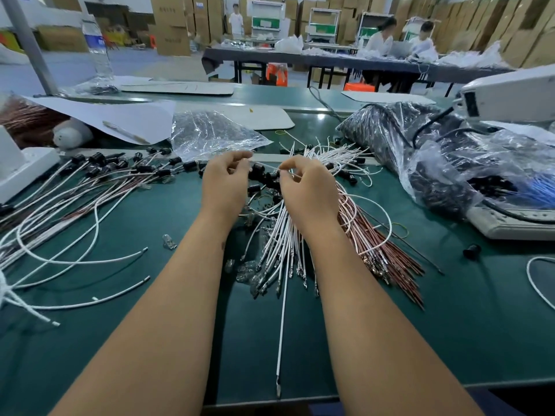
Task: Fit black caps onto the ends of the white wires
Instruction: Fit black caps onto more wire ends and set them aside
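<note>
**A:** Item one, your hands?

**B:** Your left hand is raised over the green table, fingers curled, thumb and forefinger pinching a thin white wire. Your right hand sits just beside it, fingers curled too, pinching the same wire further along. The strand runs between your two hands. Whether a cap sits on its end, I cannot tell.

**A:** Item two, the caps?

**B:** A loose heap of black caps lies on the table directly behind and between your hands. One stray cap lies well apart, to your right.

**A:** Item three, wire stock?

**B:** A bundle of white wires fans out under your right wrist, with a bundle of reddish-brown wires touching its right side. One long single white wire runs toward the near table edge.

**A:** Item four, finished pieces?

**B:** To your left, capped wires lie spread out, black ends pointing away from you.

**A:** Anything else?

**B:** A clear plastic bag beyond your left hand; a larger bag of dark parts to the right; a water bottle far left.
</note>
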